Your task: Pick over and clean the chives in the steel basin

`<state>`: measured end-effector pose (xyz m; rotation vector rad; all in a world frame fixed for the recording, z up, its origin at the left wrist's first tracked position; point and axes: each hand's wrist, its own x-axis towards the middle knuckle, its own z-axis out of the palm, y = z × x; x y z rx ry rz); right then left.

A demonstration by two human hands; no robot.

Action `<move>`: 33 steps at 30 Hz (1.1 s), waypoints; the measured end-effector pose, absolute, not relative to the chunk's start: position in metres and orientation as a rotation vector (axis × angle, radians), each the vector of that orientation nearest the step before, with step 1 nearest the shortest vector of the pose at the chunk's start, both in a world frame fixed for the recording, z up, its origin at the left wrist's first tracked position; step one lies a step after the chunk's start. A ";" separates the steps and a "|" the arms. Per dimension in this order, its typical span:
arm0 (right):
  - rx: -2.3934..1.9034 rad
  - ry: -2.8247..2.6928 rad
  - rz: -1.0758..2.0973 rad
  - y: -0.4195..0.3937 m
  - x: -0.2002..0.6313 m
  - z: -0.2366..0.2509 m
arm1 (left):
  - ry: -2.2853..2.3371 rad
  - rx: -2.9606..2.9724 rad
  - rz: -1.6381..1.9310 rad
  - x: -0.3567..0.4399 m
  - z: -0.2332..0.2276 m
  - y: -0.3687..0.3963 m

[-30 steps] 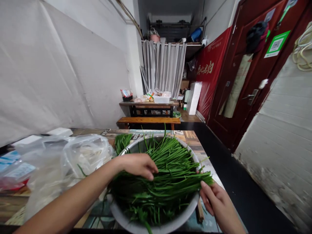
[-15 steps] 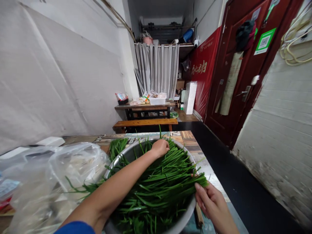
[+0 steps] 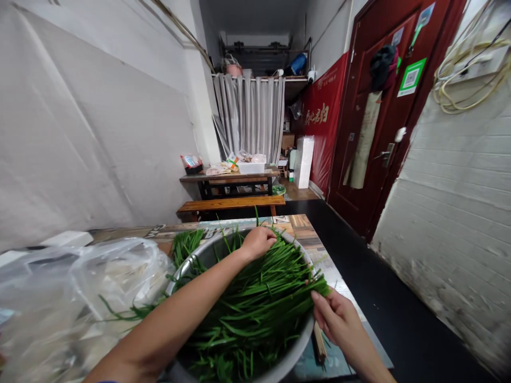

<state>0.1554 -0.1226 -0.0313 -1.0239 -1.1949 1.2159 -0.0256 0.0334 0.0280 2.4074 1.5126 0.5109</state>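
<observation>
A wide metal basin (image 3: 293, 367) full of long green garlic chives (image 3: 255, 298) stands on the patterned table. My left arm reaches across it, and my left hand (image 3: 258, 242) is at the far side with its fingers closed on some chives; the fingertips are partly hidden. At the basin's right rim, my right hand (image 3: 335, 314) pinches the cut ends of a thick bunch of chives between thumb and fingers. Some leaf tips hang over the left rim. Behind the basin's left side lies a separate pile of chives (image 3: 187, 246).
Clear plastic bags (image 3: 120, 276) crowd the table's left side. A bundle of thin sticks (image 3: 320, 344) lies beside the basin under my right hand. Ahead are a wooden bench (image 3: 231, 204) and another table with a white tub (image 3: 251, 167). A red door (image 3: 379, 122) is at right.
The view has shifted slightly, so the scene sits a little further left. Both hands stay at nearly the same places on the chives.
</observation>
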 end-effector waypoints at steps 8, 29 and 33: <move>-0.960 -1.154 1.238 -0.109 0.148 -0.015 | 1.160 1.966 0.810 -0.025 0.033 -0.012; -0.966 -1.211 1.239 -0.106 0.143 -0.011 | 1.014 1.430 0.930 -0.006 0.041 -0.036; -0.967 -1.206 1.229 -0.108 0.145 -0.012 | 1.016 1.444 0.968 -0.005 0.041 -0.038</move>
